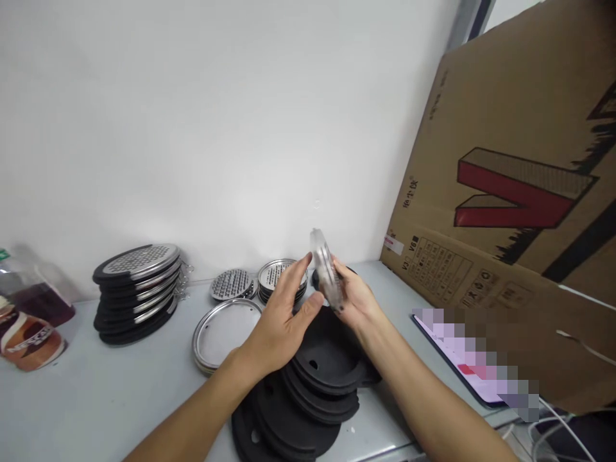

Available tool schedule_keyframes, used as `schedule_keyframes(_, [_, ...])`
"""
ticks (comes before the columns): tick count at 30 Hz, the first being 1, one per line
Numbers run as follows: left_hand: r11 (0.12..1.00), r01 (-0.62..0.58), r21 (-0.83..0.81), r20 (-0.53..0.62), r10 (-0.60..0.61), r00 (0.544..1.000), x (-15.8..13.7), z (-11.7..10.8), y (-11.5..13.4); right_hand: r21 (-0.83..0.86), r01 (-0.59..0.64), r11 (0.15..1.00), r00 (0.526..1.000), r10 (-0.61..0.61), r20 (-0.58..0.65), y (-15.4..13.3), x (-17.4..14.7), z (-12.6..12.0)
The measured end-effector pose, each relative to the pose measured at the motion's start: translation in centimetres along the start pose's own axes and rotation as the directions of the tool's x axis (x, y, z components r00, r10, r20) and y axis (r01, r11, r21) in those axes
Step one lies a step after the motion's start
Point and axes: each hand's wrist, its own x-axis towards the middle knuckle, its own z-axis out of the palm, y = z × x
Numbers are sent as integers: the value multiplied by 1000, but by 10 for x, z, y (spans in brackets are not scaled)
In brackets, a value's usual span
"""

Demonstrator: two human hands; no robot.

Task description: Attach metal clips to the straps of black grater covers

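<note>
Holds a blurred, metallic-looking disc (327, 273) in the right hand (356, 296), nearly edge-on above the bench (77, 398); finds the right grip closed on its side. Shows the left hand (283, 321) with a wide grip, thumb and fingers parted, just beside the disc; cannot confirm contact. Finds an uneven stack of black round parts (301, 414) below the hands. Places metal-rimmed plates (228, 333) left of that stack, partly behind the left hand. Locates small perforated discs (231, 284) near the wall (216, 128), next to a rimmed stack (274, 274). Records farther left a pile of black-edged perforated plates (139, 264). Lists at right a lit screen (464, 359), partly pixelated, near a large cardboard box (433, 212).
</note>
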Motion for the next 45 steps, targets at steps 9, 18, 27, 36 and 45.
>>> schedule_keyframes(9, [988, -132, 85, -37, 135, 990, -17, 8, 1, -74, -33, 997, 979, 48, 200, 21, -48, 44])
schedule_keyframes(18, [989, -123, 80, -8, 124, 992, -37, -9, -3, -53, -168, 984, 886, 174, 430, 15, -63, 25])
schedule_keyframes(27, [991, -61, 115, -98, 72, 993, -46, -18, 1, -14, -111, 994, 942, 110, 317, 27, -78, 40])
schedule_keyframes(36, [994, -109, -1, -53, 109, 993, -46, -13, 2, -57, -92, 994, 950, 105, 295, 28, -71, 29])
schedule_keyframes(45, [996, -40, -85, -99, 32, 995, -46, -16, 1, -105, -64, 992, 944, 94, 316, 28, -74, 32])
